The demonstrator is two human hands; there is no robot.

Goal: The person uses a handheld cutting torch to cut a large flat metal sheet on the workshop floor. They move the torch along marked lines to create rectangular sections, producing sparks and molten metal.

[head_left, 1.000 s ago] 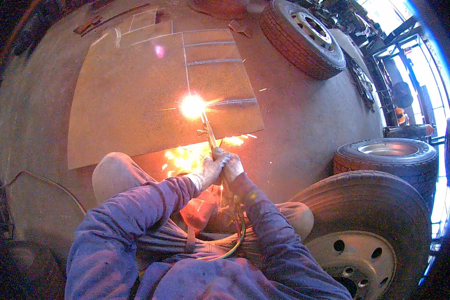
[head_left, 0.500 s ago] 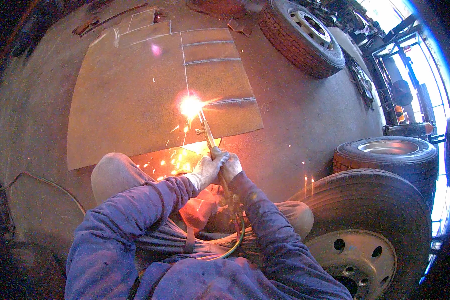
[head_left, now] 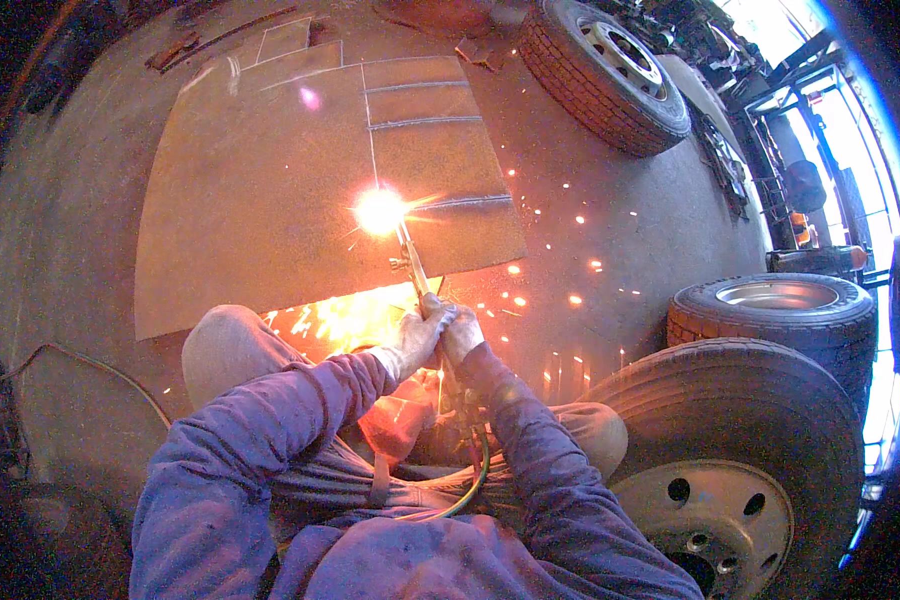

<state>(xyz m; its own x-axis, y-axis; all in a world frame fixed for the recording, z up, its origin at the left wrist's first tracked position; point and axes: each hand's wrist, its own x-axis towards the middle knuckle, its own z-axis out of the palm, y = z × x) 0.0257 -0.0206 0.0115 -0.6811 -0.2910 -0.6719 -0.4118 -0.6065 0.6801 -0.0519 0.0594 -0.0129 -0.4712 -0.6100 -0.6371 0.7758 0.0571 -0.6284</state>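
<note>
Left hand point(head_left: 415, 338) and right hand point(head_left: 462, 335): grip closed round slim metal torch point(head_left: 417, 268), tip at white glare point(head_left: 379, 211) on flat rust-brown metal plate point(head_left: 260, 200), nearer right edge. More orange sparks point(head_left: 575, 300) now beyond that edge; probably burning through.

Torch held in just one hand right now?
No, the left hand and right hand are together around the torch, its tip at the bright flare.
</note>
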